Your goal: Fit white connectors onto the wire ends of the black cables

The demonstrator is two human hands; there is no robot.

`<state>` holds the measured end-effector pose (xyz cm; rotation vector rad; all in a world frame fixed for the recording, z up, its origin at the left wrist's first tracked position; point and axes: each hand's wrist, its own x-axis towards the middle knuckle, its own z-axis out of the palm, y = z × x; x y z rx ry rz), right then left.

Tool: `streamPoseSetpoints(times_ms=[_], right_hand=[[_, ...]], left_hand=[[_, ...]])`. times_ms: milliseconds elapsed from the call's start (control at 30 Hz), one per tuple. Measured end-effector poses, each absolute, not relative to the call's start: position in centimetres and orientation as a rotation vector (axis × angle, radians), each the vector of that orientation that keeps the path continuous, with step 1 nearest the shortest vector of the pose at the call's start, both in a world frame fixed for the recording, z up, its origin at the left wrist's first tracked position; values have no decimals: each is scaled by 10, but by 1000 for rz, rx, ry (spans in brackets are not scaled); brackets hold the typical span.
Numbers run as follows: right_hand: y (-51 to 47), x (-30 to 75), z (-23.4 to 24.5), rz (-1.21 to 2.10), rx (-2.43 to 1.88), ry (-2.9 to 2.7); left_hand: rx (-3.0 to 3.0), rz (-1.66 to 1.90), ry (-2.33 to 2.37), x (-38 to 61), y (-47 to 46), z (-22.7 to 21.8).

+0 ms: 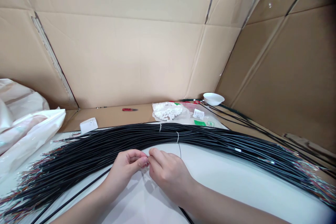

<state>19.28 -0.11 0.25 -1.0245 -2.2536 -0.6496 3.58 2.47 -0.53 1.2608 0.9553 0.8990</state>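
Observation:
My left hand (pixel 128 164) and my right hand (pixel 168 171) meet fingertip to fingertip above the white tabletop (pixel 210 182). Both are closed in a pinch. Between the fingertips is something tiny, with thin reddish and dark bits showing, too small to name. A single black cable (pixel 86 185) runs from the lower left up to my left hand, where it passes out of sight. Another stretch of black cable (pixel 186 214) shows below my right forearm. Just beyond the hands lies a thick bundle of black cables (pixel 105 143), with coloured wire ends fanned out at both sides.
Behind the bundle lie a clear bag of small white parts (pixel 168 111), red-handled tweezers or snips (pixel 129 109) and a white box-like piece (pixel 88 125). A white bowl (pixel 213 98) stands back right. White plastic sheeting (pixel 28 122) is heaped left. Cardboard walls (pixel 131 59) enclose the table.

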Motion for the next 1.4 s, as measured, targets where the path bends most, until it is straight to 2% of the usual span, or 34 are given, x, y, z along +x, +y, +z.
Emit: streamPoseSetpoints(times_ms=[200,333,600,867,1067,1400], right_hand=[[-2,191,-2,-600,-1039,-2236],[0,188,-5,-452,-1073,-2139],[-3,192,11,323,-1204,-1968],[-1,192,21,742,-1354,-1834],[-1,192,27,889,-1407,-1749],[0,193,28,917,-1397,-1733]], left_hand=[[1271,897,958,35,24,-7],[1216,901,926,35,23,-5],[1112,925,907,32,24,-2],[1183,937,934,31,23,-3],[1216,943,948,31,25,-4],[1174,983,901,31,25,-5]])
